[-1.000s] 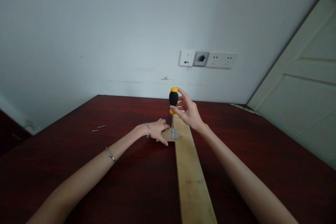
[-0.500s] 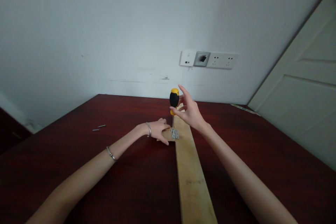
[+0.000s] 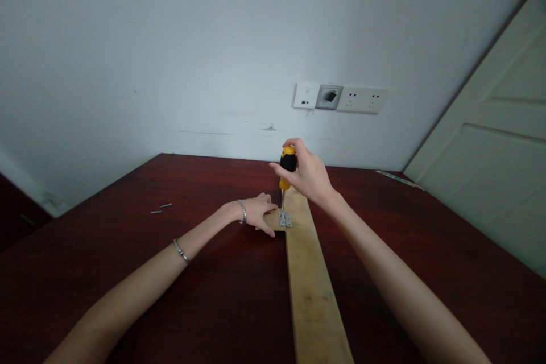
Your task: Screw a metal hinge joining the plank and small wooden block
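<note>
My right hand is closed round the handle of a yellow and black screwdriver, held nearly upright. Its shaft points down to a small metal hinge. The hinge lies across the seam between a long wooden board and a short wooden piece to its left. My left hand, fingers spread, presses flat on the short piece and hides much of it. Whether a screw sits under the screwdriver's tip is too small to tell.
Two screws lie on the dark red table, left of my left hand. Behind the table rises a white wall with a row of sockets. A pale panelled door stands at the right. A thin strip lies near the back right edge.
My right hand has closed from a loose, open-fingered hold to a fuller grip on the screwdriver handle. The handle leans slightly further right. My left hand stays in place.
</note>
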{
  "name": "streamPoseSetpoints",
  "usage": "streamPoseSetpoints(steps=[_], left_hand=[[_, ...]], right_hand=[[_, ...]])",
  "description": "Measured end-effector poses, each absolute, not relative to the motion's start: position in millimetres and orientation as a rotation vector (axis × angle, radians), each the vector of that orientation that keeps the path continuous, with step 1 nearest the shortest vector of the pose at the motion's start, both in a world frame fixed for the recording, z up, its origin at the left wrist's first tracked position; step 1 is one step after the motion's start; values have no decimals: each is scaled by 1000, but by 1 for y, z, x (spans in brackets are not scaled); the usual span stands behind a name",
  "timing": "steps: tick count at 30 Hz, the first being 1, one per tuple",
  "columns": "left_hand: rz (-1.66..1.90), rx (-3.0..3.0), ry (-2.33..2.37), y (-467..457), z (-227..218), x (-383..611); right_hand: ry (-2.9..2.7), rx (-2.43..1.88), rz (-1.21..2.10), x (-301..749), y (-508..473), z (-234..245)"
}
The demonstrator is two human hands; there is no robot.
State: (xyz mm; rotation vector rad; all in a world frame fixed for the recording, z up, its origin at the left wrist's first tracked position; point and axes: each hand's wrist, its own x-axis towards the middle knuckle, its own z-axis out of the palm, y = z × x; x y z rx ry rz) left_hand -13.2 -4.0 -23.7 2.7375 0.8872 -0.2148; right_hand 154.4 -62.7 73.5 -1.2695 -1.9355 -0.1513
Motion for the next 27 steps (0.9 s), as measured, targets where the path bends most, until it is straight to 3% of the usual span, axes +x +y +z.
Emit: streamPoseSetpoints(steps=[10, 27], left_hand=[[-232, 2773, 879, -4, -22, -12], [-224, 2803, 849, -2, -24, -12]], right_hand=[[-2329, -1290, -71, 160, -56, 110], [-2582, -1463, -387, 162, -51, 133]])
